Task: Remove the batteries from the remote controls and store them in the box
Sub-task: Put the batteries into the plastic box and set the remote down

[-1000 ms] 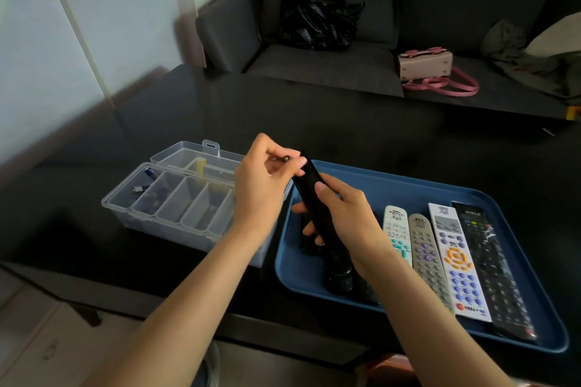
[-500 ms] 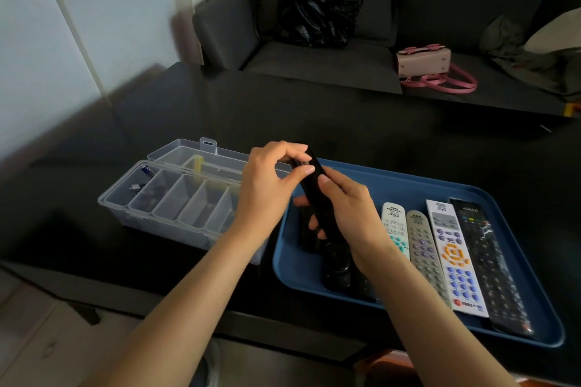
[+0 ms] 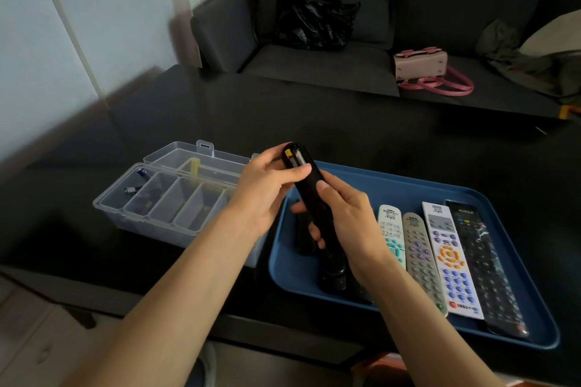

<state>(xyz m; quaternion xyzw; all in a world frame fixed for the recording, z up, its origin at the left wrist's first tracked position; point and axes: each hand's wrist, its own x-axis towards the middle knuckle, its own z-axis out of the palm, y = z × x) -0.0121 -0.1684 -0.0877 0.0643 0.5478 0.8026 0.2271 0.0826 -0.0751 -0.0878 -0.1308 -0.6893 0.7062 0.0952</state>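
Both hands hold a slim black remote tilted above the blue tray. My right hand grips its lower half. My left hand holds its top end, thumb across the open battery bay, where a battery with a yellow tip shows. Left of the tray stands the clear plastic box with its lid open. Two batteries lie in its leftmost compartment. Several remotes lie side by side in the tray: white, grey, white with orange keys, black.
More black pieces lie in the tray under my right wrist. Everything sits on a dark table. Behind it a grey sofa holds a black bag, a pink handbag and cloth at the right.
My left fingers were at the remote's top end a second ago; now the thumb lies lower across the bay and a battery with a yellow tip is exposed. The remote has tilted slightly.
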